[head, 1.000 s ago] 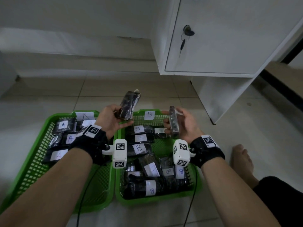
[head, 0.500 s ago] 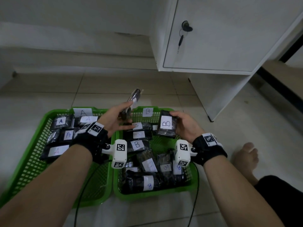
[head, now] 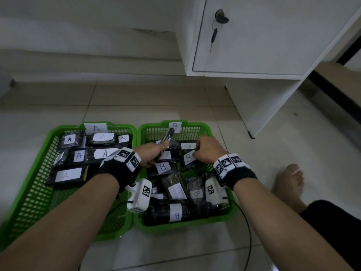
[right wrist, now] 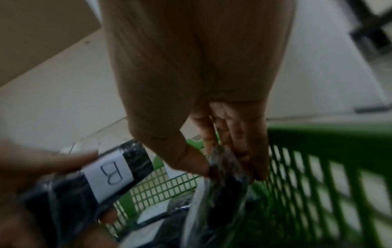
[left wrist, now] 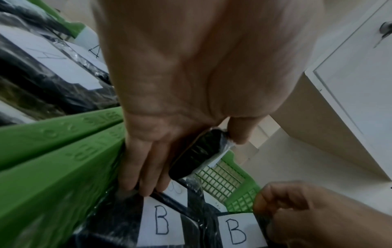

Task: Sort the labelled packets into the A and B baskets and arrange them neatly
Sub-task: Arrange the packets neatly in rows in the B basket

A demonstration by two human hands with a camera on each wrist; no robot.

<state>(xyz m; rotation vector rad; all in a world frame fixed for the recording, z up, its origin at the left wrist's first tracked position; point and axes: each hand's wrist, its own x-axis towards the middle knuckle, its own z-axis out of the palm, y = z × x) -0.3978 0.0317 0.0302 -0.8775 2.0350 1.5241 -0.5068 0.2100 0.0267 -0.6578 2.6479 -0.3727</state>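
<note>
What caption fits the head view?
Left hand holds a packet edge-up over the B basket while right hand places another.

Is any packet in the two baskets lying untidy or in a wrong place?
Yes. In the B basket, the near packets lie crooked and overlapping, labels turned various ways. The A basket packets lie flat in rows. No letter looks misplaced.

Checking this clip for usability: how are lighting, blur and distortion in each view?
Head: dim but sharp, B labels legible; wide-angle bending on the cabinet and forearms. Left wrist: the palm of the left hand fills the frame, slightly soft, labels readable, glare on packet wrap. Right wrist: darkest, heavy motion blur on the basket and right hand; one B label still legible.
</note>
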